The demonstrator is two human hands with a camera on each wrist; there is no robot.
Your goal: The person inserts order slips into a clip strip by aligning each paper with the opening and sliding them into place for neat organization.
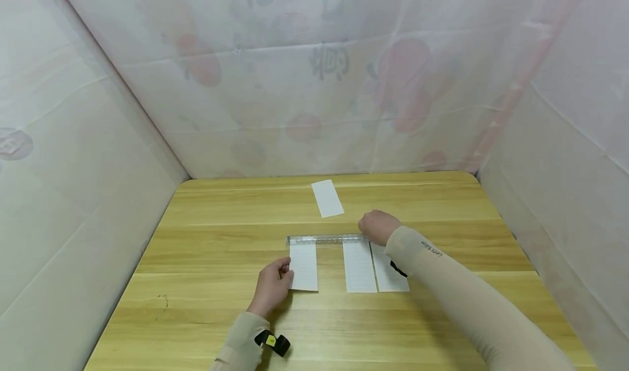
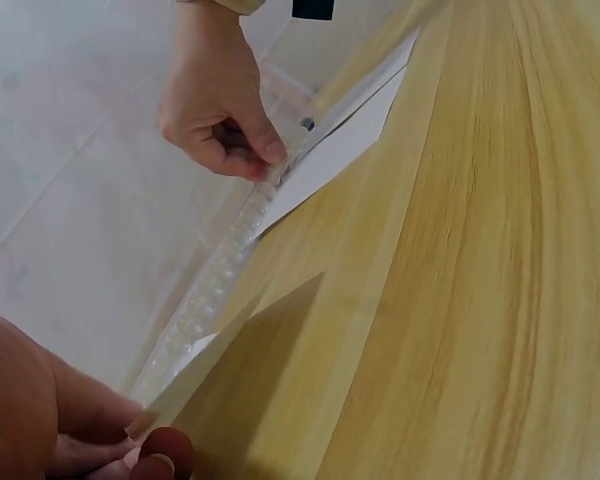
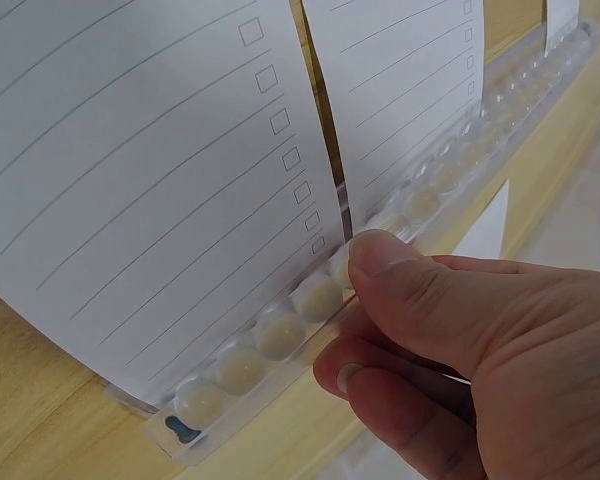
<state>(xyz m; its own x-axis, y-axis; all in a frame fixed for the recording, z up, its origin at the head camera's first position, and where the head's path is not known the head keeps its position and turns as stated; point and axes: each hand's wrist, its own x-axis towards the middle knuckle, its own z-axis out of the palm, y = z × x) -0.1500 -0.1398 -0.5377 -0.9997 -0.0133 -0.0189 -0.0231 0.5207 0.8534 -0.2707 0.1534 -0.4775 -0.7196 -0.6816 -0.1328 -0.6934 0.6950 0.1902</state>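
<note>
A clear ticket rail (image 1: 328,240) lies across the middle of the table, with a row of round balls (image 3: 280,333) inside. My right hand (image 1: 379,227) pinches the rail near its right end, between thumb and fingers. Two lined paper slips with checkboxes, the middle slip (image 1: 360,267) and the right slip (image 1: 390,270), have their top edges tucked at the rail beside that hand. At the rail's left end is another slip (image 1: 303,267). My left hand (image 1: 272,284) pinches this slip by its left edge, and in the left wrist view the slip (image 2: 195,375) is tilted up.
A loose white slip (image 1: 327,198) lies behind the rail, toward the back of the wooden table (image 1: 221,223). Printed fabric walls (image 1: 295,103) enclose the table at the back and both sides.
</note>
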